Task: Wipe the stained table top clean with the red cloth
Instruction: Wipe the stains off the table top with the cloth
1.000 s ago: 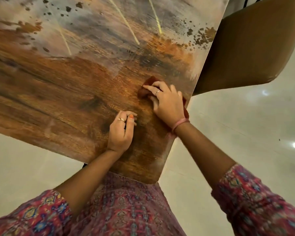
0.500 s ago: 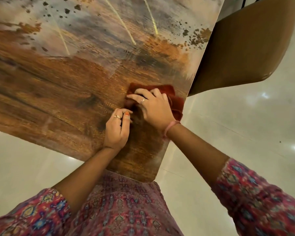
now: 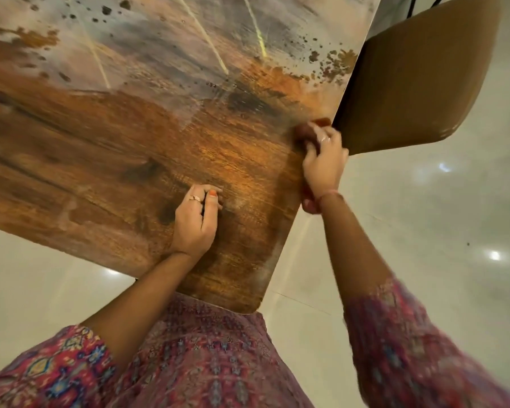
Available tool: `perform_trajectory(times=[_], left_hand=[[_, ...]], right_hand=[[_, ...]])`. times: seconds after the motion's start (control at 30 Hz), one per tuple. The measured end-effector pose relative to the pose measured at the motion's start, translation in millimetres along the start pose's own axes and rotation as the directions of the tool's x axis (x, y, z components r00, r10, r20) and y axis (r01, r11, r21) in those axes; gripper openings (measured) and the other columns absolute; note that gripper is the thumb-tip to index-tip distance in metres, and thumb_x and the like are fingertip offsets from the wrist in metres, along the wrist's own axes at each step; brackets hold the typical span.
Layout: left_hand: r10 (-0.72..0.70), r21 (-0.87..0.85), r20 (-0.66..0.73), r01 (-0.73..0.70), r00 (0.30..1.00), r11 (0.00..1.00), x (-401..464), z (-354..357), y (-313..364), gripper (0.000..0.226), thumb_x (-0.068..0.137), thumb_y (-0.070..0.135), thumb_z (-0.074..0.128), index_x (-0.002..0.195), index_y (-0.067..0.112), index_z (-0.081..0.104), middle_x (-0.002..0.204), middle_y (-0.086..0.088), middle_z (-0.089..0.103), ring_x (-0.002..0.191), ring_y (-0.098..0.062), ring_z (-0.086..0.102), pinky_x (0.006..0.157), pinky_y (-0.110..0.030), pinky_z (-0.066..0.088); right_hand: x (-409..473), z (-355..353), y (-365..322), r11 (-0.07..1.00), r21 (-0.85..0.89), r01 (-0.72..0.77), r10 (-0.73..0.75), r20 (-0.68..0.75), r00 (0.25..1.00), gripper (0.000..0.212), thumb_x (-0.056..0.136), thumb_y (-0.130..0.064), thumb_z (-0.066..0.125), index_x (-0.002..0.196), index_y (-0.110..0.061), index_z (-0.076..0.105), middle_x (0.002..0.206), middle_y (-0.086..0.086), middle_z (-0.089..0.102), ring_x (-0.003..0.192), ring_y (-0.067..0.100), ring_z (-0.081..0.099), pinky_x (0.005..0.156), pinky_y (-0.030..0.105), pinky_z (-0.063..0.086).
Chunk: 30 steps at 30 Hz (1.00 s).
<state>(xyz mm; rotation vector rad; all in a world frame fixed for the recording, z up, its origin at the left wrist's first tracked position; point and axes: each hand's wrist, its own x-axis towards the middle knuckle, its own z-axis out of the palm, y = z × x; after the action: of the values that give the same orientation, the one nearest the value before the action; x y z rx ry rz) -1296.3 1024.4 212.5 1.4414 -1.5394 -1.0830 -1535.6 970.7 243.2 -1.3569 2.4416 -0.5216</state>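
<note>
A head-worn camera looks down on a wooden table top (image 3: 124, 148) streaked with grey, white and rusty stains, darker speckles scattered toward 12 o'clock. The right hand (image 3: 323, 166), a ring on one finger and a pink band at the wrist, lies at the table's right edge at about 2 o'clock, pressing down on the red cloth (image 3: 308, 129), with fingers curled over it; only a blurred bit of cloth shows past the fingertips, and another bit below the wrist. The left hand (image 3: 196, 220) rests on the wood near the picture's centre, fingers bent under in a loose fist, holding nothing, with a ring and orange nail polish visible. A brown chair (image 3: 418, 75) stands just beside the table at 1 o'clock. Patterned pink sleeves (image 3: 424, 354) and a pale glossy floor (image 3: 439, 231) fill the lower frame
</note>
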Motion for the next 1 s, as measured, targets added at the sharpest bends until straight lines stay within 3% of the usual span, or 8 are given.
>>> perform_trajectory(times=[0.13,0.27,0.47,0.6,0.73,0.83,0.93,1.0], left_hand=[[0.01,0.0,0.004,-0.01,1.0,1.0,1,0,2,0.019,0.098,0.025,0.037,0.097,0.026,0.056,0.087,0.002,0.058,0.076,0.0,0.059,0.067,-0.017,0.046],[0.004,0.011,0.019,-0.004,1.0,1.0,1,-1,4,0.019,0.098,0.024,0.037,0.097,0.023,0.057,0.088,0.0,0.059,0.077,0.001,0.059,0.067,-0.011,0.044],[-0.004,-0.005,0.033,0.004,0.999,1.0,2,-3,4,0.018,0.098,0.021,0.038,0.098,0.02,0.057,0.088,0.0,0.058,0.077,0.002,0.058,0.067,-0.011,0.044],[0.002,-0.002,0.019,-0.002,1.0,1.0,1,-1,1,0.018,0.097,0.023,0.038,0.098,0.021,0.056,0.087,0.001,0.057,0.078,0.002,0.058,0.066,-0.008,0.042],[-0.007,0.018,0.014,0.006,1.0,1.0,0,1,2,0.019,0.097,0.023,0.038,0.096,0.022,0.057,0.086,-0.001,0.059,0.076,-0.002,0.058,0.066,-0.01,0.042],[0.001,0.021,0.022,-0.001,1.0,1.0,1,0,5,0.02,0.097,0.021,0.037,0.095,0.023,0.057,0.086,0.001,0.059,0.076,0.002,0.058,0.067,-0.009,0.042],[-0.003,0.009,0.037,0.003,0.999,1.0,2,-4,6,0.025,0.097,0.026,0.035,0.095,0.019,0.06,0.084,0.003,0.059,0.076,-0.003,0.059,0.069,-0.021,0.048],[-0.01,-0.003,0.052,0.01,0.999,1.0,3,-5,7,0.026,0.097,0.026,0.036,0.095,0.017,0.06,0.083,0.005,0.058,0.075,-0.005,0.059,0.069,-0.028,0.049]], right_hand=[[-68,-1,9,0.999,0.002,0.042,-0.042,0.048,0.998,0.036,0.096,-0.011,0.05,0.128,-0.023,0.059,0.134,0.002,0.05,0.112,0.024,0.045,0.088,-0.005,0.016],[-4,-2,4,0.992,-0.097,0.075,-0.073,0.03,0.997,0.037,0.095,-0.012,0.047,0.129,-0.023,0.058,0.133,0.004,0.049,0.115,0.028,0.048,0.091,0.019,0.027],[156,-22,-16,0.983,-0.145,-0.115,0.115,-0.005,0.993,0.036,0.094,-0.019,0.045,0.127,-0.024,0.058,0.131,0.008,0.054,0.121,0.029,0.051,0.105,0.036,0.036],[163,-22,-21,0.983,-0.096,-0.156,0.156,-0.001,0.988,0.037,0.096,-0.02,0.044,0.131,-0.026,0.054,0.136,0.002,0.053,0.126,0.029,0.044,0.106,0.035,0.03],[72,5,-40,0.984,-0.151,0.094,-0.086,0.056,0.995,0.041,0.095,-0.021,0.043,0.132,-0.037,0.051,0.138,-0.006,0.048,0.119,0.026,0.043,0.099,0.037,0.038],[-14,22,-56,0.893,-0.117,0.434,-0.405,0.21,0.89,0.04,0.095,-0.021,0.047,0.132,-0.033,0.053,0.133,-0.006,0.052,0.103,0.025,0.046,0.085,0.035,0.043],[-35,23,-52,0.838,-0.053,0.543,-0.506,0.299,0.809,0.04,0.096,-0.023,0.047,0.134,-0.031,0.052,0.131,-0.003,0.053,0.1,0.026,0.048,0.085,0.032,0.042],[3,20,-50,0.84,-0.107,0.532,-0.491,0.267,0.829,0.04,0.095,-0.024,0.047,0.135,-0.03,0.052,0.133,0.0,0.052,0.108,0.028,0.049,0.093,0.034,0.039]])
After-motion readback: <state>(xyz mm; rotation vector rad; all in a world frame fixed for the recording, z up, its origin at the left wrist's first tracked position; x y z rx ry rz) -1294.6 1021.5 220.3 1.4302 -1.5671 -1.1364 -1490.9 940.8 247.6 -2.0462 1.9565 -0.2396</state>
